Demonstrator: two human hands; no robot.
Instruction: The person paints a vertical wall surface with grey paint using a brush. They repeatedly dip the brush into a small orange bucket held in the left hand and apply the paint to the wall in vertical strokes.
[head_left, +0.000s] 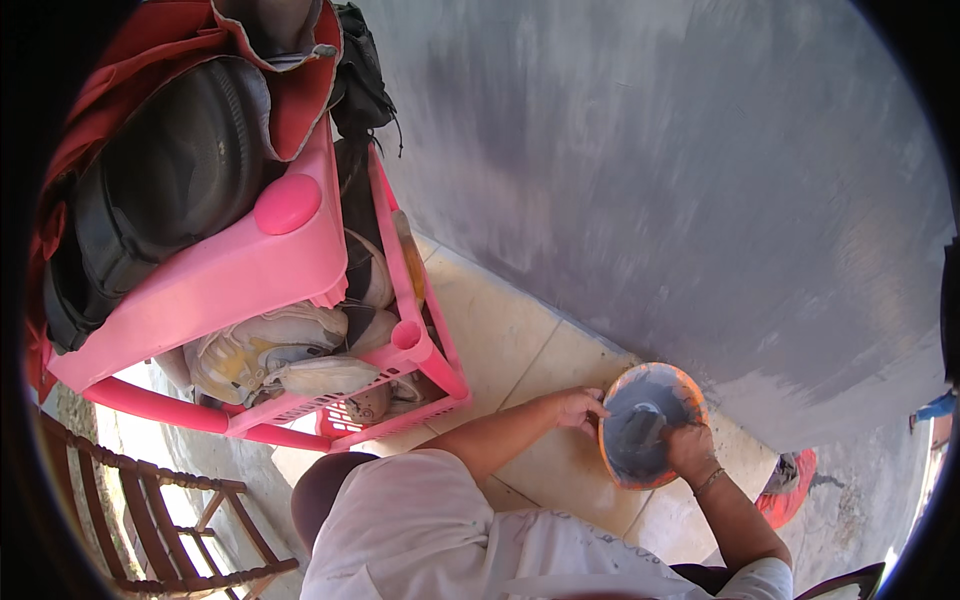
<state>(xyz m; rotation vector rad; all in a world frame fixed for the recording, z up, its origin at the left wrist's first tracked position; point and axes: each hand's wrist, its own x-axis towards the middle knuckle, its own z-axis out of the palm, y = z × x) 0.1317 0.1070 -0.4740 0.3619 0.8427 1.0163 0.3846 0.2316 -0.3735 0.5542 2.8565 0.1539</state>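
An orange bowl (702, 390) with grey smears on its rim is in front of me, above the tiled floor. Wet-looking grey paste (637, 427) coats its inside. My left hand (583, 409) grips the bowl's left side, thumb at the rim and fingers against the outside. Over the right part of the bowl, my right hand (691, 452) is curled with its fingers down toward the paste. Its fingertips are hidden, so whether it holds a tool cannot be seen. Beyond the bowl rises a wall (645, 187) with streaky grey coating, paler near its lower right edge.
A pink plastic shoe rack (300, 259) stands close on my left, holding sneakers (262, 345); a black boot (172, 180) and red fabric (300, 105) lie on top. Turned wooden furniture (142, 517) is at lower left. A red bag-like item (787, 491) sits by the wall's right end.
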